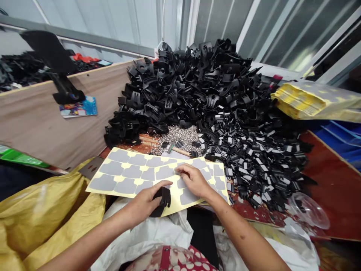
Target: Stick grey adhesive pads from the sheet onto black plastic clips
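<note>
My left hand [146,201] is closed around a black plastic clip-like part [163,201] with curved teeth, held over the front edge of the sticker sheets. My right hand [194,180] is closed, its thumb and fingertips pinched at the edge of a grey sticker [166,172]; whether the sticker is lifted I cannot tell. Beneath both hands lie overlapping yellow backing sheets [97,183] with rows of grey stickers. Bare yellow shows on the sheet between the hands.
A tall heap of black plastic parts [180,86] fills the back. Small black pieces with pale pads [248,162] are piled at right. Tiny metal parts [183,133] and a hammer [179,150] lie behind the sheets. A wooden board [96,82] borders the left; a clear plastic bowl [310,210] sits front right.
</note>
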A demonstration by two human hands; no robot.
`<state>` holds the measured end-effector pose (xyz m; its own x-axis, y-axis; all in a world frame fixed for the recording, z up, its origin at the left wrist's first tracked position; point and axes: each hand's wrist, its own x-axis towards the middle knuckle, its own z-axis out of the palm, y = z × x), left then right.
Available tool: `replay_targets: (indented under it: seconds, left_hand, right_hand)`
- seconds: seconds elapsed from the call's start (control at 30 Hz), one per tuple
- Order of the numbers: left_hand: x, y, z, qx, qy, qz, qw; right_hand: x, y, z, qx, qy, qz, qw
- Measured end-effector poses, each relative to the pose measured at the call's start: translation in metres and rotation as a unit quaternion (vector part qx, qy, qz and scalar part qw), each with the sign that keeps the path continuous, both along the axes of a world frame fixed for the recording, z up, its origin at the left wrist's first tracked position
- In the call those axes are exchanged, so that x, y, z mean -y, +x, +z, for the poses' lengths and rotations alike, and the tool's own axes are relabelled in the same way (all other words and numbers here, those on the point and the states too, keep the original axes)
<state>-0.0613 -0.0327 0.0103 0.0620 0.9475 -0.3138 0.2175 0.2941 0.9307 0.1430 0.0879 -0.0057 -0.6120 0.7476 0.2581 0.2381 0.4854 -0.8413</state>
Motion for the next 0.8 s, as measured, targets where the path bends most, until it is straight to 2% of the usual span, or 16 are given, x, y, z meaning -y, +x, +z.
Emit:
replay_targets:
  seconds: [0.1, 0.17, 0.23, 0.27, 0.33, 0.4, 0.43, 0.5, 0.53, 0.57, 0.63, 0.7, 0.77, 0.8]
  left_hand:
    - [-0.013, 0.003, -0.003, -0.103, 0.059, -0.045, 0.992]
    - [-0.021, 0.007, -0.005, -0.135, 0.08, -0.07, 0.985]
    - [-0.025, 0.009, -0.006, -0.154, 0.084, -0.092, 0.98]
    - [-0.027, 0.009, -0.007, -0.158, 0.086, -0.097, 0.979]
    - [-0.027, 0.007, -0.011, -0.149, 0.094, -0.096, 0.98]
    - [-0.025, 0.005, -0.017, -0.129, 0.102, -0.086, 0.983]
    - [-0.024, 0.004, -0.02, -0.12, 0.104, -0.078, 0.984]
    - [-0.019, 0.001, -0.024, -0.114, 0.107, -0.066, 0.986]
    - [-0.017, -0.001, -0.024, -0.096, 0.098, -0.063, 0.988]
    - [-0.013, -0.003, -0.023, -0.059, 0.078, -0.057, 0.994]
    - [-0.005, -0.008, -0.018, 0.058, 0.017, -0.007, 0.998]
    - [0.003, -0.013, -0.01, 0.188, -0.028, 0.097, 0.977]
    - [0.01, -0.016, -0.002, 0.282, -0.028, 0.2, 0.938]
    - [0.013, -0.017, 0.002, 0.324, -0.022, 0.231, 0.917]
  right_hand:
    - [0.0, -0.012, -0.013, 0.03, 0.049, 0.003, 0.998]
    - [0.0, -0.018, -0.016, 0.027, 0.05, -0.006, 0.998]
    - [0.0, -0.022, -0.012, -0.003, -0.003, -0.015, 1.0]
    - [0.001, -0.024, -0.006, -0.027, -0.056, -0.017, 0.998]
    - [0.006, -0.027, 0.017, -0.08, -0.203, 0.015, 0.976]
    - [0.017, -0.031, 0.05, -0.12, -0.336, 0.09, 0.93]
    - [0.024, -0.033, 0.067, -0.133, -0.368, 0.13, 0.911]
    - [0.036, -0.036, 0.096, -0.151, -0.359, 0.201, 0.899]
    - [0.04, -0.036, 0.105, -0.158, -0.322, 0.2, 0.912]
    - [0.042, -0.034, 0.109, -0.162, -0.272, 0.172, 0.933]
    - [0.042, -0.028, 0.101, -0.16, -0.168, 0.053, 0.971]
    - [0.038, -0.019, 0.081, -0.146, -0.111, -0.053, 0.982]
    - [0.038, -0.011, 0.059, -0.13, -0.114, -0.086, 0.981]
    - [0.039, -0.009, 0.049, -0.126, -0.125, -0.088, 0.98]
